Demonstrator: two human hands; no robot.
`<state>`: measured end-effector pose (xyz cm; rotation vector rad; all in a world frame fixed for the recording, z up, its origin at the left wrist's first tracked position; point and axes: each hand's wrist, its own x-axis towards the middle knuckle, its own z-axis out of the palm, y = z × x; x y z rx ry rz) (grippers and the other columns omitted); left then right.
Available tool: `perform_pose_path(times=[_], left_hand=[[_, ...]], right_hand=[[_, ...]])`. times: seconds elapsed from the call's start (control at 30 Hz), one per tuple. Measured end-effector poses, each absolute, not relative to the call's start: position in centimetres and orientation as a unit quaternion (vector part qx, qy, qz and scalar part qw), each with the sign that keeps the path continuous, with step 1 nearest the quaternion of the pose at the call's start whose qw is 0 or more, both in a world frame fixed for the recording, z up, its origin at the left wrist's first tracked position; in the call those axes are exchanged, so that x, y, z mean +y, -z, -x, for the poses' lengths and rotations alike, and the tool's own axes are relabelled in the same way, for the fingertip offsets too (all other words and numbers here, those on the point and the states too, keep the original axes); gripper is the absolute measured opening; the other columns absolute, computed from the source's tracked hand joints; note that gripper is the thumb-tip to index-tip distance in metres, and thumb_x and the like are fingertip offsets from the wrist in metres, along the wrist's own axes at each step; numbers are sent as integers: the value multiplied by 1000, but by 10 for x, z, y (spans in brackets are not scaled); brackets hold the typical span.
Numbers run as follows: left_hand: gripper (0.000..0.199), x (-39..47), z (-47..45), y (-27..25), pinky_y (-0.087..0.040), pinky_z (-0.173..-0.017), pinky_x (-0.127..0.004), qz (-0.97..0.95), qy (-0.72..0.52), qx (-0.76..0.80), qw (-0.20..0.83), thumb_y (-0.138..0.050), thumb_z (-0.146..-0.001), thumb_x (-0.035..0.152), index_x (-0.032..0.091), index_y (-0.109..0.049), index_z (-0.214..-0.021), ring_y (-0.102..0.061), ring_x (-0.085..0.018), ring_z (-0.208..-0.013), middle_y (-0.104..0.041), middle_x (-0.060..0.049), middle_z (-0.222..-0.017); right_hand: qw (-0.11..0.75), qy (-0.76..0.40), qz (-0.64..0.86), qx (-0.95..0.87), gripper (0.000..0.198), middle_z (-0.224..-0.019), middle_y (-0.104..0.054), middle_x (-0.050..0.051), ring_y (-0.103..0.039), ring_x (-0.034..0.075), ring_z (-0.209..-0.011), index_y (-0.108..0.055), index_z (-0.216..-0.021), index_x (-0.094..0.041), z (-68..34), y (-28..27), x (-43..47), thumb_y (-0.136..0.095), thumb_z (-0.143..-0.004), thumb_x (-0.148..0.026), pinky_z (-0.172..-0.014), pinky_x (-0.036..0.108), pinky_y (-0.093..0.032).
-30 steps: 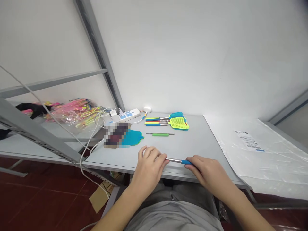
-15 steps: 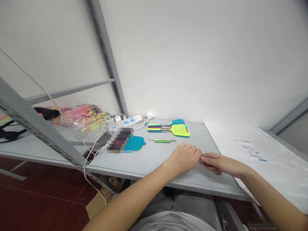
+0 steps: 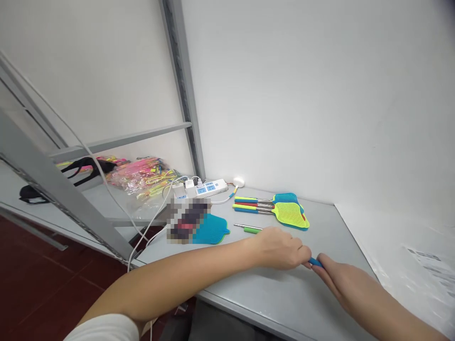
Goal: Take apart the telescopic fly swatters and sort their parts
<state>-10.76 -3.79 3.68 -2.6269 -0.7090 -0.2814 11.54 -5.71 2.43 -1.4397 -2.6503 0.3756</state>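
Between my two hands a short stretch of a blue fly swatter handle [image 3: 315, 262] shows; the rest of it is covered by my fingers. My left hand [image 3: 282, 248] is closed round one end, back of the hand up. At the other end my right hand [image 3: 337, 277] pinches the handle between thumb and fingers. Just beyond my left hand lie a green handle [image 3: 251, 230] and a thin metal rod [image 3: 245, 226], partly hidden by that hand. Farther back, several assembled fly swatters [image 3: 292, 214] with yellow and blue heads lie stacked, their handles pointing left.
Blue swatter heads [image 3: 212, 229] lie at the left beside a pixelated patch. Behind them are a white power strip [image 3: 213, 188] and cables. Bagged colourful items [image 3: 142, 175] fill the left shelf, past a metal post [image 3: 76, 199]. White plastic sheeting [image 3: 405, 255] covers the right side.
My hands have moved a little apart, uncovering the blue handle between them. The view has shifted, and my left forearm now lies more across the table.
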Motion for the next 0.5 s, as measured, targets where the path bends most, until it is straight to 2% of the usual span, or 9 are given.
perform_pose_path(times=[0.13, 0.23, 0.37, 0.5], left_hand=[[36, -51, 133, -50, -29, -41, -28, 920, 80, -349, 160, -37, -101, 45, 17, -56, -89, -66, -19, -63, -66, -3, -73], [31, -55, 145, -57, -32, -41, -28, 898, 73, -414, 131, -40, -100, 44, 18, -55, -91, -67, -20, -61, -68, -2, -75], [30, -59, 146, -62, -34, -43, -28, 881, 72, -462, 71, -39, -101, 42, 19, -54, -91, -68, -21, -62, -69, -1, -76], [33, -60, 138, -68, -27, -41, -28, 861, 83, -502, -5, -37, -101, 45, 20, -54, -86, -67, -21, -58, -68, 0, -70]], right_hand=[[96, 118, 363, -919, 33, -44, -42, -8, -38, 16, -32, -33, -74, -26, -91, -20, -42, -31, -101, -44, -43, 30, -8], [150, 252, 267, -918, 32, -47, -40, -7, -38, 16, -31, -33, -72, -25, -78, -28, -25, -28, -103, -32, -47, 32, -7], [165, 308, 202, -915, 30, -54, -45, -4, -40, 16, -37, -37, -73, -23, -74, -36, -8, -29, -102, -23, -51, 32, -14], [161, 300, 168, -925, 27, -58, -47, -2, -40, 16, -43, -40, -74, -22, -83, -36, 6, -31, -100, -20, -54, 32, -15]])
